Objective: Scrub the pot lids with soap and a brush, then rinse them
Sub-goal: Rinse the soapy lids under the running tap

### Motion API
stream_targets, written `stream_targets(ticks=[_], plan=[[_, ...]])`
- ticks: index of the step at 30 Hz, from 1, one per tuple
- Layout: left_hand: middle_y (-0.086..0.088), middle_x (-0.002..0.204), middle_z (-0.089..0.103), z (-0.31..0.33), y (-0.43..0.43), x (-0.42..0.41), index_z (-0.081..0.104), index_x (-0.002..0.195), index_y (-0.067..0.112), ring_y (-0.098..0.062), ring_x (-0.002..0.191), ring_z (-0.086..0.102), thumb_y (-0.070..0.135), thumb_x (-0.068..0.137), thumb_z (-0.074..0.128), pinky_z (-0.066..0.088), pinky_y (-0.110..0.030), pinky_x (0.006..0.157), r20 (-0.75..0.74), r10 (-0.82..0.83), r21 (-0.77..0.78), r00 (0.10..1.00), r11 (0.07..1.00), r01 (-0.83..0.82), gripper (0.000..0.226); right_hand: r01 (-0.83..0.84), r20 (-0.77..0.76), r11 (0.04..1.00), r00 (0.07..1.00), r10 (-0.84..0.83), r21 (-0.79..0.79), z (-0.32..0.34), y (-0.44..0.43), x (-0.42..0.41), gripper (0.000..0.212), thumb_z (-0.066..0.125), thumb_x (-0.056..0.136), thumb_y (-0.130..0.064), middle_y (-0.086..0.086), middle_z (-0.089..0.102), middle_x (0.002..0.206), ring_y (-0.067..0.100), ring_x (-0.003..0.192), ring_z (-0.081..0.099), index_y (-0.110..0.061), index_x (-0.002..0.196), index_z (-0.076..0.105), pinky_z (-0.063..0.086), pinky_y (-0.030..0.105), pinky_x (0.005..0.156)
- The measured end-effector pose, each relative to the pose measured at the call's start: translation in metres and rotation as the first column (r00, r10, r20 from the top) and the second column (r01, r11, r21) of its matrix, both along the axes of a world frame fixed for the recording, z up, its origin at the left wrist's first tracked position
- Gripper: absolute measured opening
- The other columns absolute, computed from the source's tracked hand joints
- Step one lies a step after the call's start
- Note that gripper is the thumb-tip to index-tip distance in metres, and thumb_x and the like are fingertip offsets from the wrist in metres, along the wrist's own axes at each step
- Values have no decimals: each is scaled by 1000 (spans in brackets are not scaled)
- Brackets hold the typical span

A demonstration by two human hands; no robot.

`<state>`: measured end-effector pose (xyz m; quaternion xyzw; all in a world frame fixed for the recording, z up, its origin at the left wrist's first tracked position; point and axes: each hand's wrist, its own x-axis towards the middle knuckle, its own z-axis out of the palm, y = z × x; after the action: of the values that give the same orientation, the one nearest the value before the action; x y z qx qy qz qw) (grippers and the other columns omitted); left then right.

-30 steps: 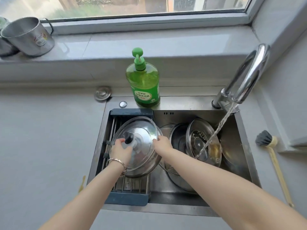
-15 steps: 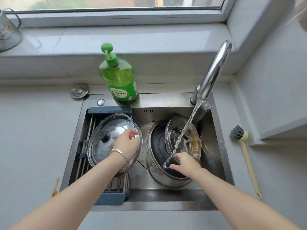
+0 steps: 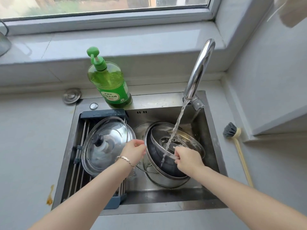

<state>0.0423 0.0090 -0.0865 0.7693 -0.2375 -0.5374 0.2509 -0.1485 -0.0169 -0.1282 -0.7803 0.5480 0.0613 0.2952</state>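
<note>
Thumb and fingers (image 3: 178, 151) of the right hand (image 3: 188, 159) pinch the near rim of a small glass lid (image 3: 187, 140), tilting it up under the water stream (image 3: 174, 131) that falls from the faucet (image 3: 199, 68). Water strikes the middle of this lid and runs off its near edge. The left hand (image 3: 134, 151) sits just left of it, fingers loosely curled at the rim of a larger steel-rimmed lid (image 3: 157, 161) that lies beneath. Whether it grips that rim or only hovers beside it, I cannot tell. A further lid edge (image 3: 166, 182) shows under both, on the sink (image 3: 214, 146) floor.

To the left, another glass lid with a black knob (image 3: 108, 146) rests on the drain rack (image 3: 83, 130) across the sink's left half, apart from both hands. The green soap bottle (image 3: 111, 85) stands on the far ledge of the sink. The brush (image 3: 232, 133) lies on the counter to the right, well apart from the hands.

Judging by the running water and the idle brush, this is a wetting or rinsing pass on the small lid. If scrubbing is still due, the next move calls for one hand to let go and reach right for the brush, with soap pumped from the bottle. The pinch on a wet rim looks light, so the lid could slip.
</note>
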Motion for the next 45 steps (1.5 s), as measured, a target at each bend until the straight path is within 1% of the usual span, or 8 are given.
stream_targets(ticks=[4, 10, 15, 19, 22, 25, 36, 45], plan=[[-23, 107, 58, 3, -11, -21, 50, 100, 3, -36, 89, 62, 23, 90, 59, 53, -42, 68, -311, 266, 266, 912, 946, -185, 25, -168, 96, 985, 980, 172, -48, 33, 25, -11, 7, 51, 86, -10, 3, 58, 93, 19, 87, 51, -10, 90, 56, 43, 32, 74], [-23, 61, 62, 7, -1, -33, 40, 118, -6, -27, 35, 60, -12, 90, 32, 48, -37, 31, -205, 331, 240, 921, 929, -280, 29, -333, 230, 937, 908, 349, -106, 70, 18, -33, 10, 65, 84, -28, -9, 62, 89, 10, 87, 52, -18, 87, 63, 31, 21, 93], [-25, 78, 60, 32, 7, -29, 37, 121, 0, -34, 54, 63, -7, 92, 38, 54, -45, 43, -205, 289, 116, 935, 956, -270, 30, 176, 284, 961, 930, -233, 212, 46, 22, -52, 93, 54, 64, -79, -13, 21, 140, 8, 133, 12, -29, 139, 33, 15, 35, 112], [-23, 98, 63, 44, 6, -18, 49, 86, 17, -39, 76, 66, -2, 86, 49, 56, -54, 59, 0, 131, -134, 991, 982, -130, 19, 602, 237, 660, 632, -738, 449, 16, 20, -40, 78, 35, 91, -59, 4, 6, 157, 24, 144, 6, -19, 150, 4, 10, 43, 115], [-18, 93, 68, 57, 11, -12, 55, 85, 25, -38, 83, 67, 5, 86, 56, 54, -56, 73, 60, 45, -282, 997, 959, -27, 20, 455, 262, 357, 259, -929, 816, 3, 8, -36, 71, 40, 88, -61, 8, 43, 144, 26, 127, 47, -19, 144, 32, 34, 43, 109], [-10, 90, 69, 58, 20, -8, 56, 91, 31, -37, 82, 66, 8, 91, 55, 54, -56, 72, 12, 69, -360, 998, 931, -60, 23, 409, 329, 322, 55, -943, 854, 10, -1, -33, 48, 32, 97, -50, 7, 62, 121, 23, 110, 59, -18, 127, 50, 45, 42, 98], [-8, 99, 63, 1, 34, -26, 48, 121, 11, -26, 79, 63, 31, 96, 47, 54, -43, 65, -253, 332, 62, 909, 943, -327, 32, 607, 543, 791, 641, -543, 76, 89, -10, -52, 33, 33, 101, -29, -1, 61, 95, 16, 95, 53, -11, 102, 61, 33, 15, 74], [-21, 93, 62, 22, 38, -19, 42, 117, 6, -33, 65, 65, 9, 97, 41, 56, -49, 54, -125, 91, 139, 988, 988, -73, 21, 619, 311, 707, 636, -707, 342, 68, -11, -64, 30, 28, 101, -18, 1, 50, 73, 16, 68, 48, -16, 81, 51, 35, 21, 47]])
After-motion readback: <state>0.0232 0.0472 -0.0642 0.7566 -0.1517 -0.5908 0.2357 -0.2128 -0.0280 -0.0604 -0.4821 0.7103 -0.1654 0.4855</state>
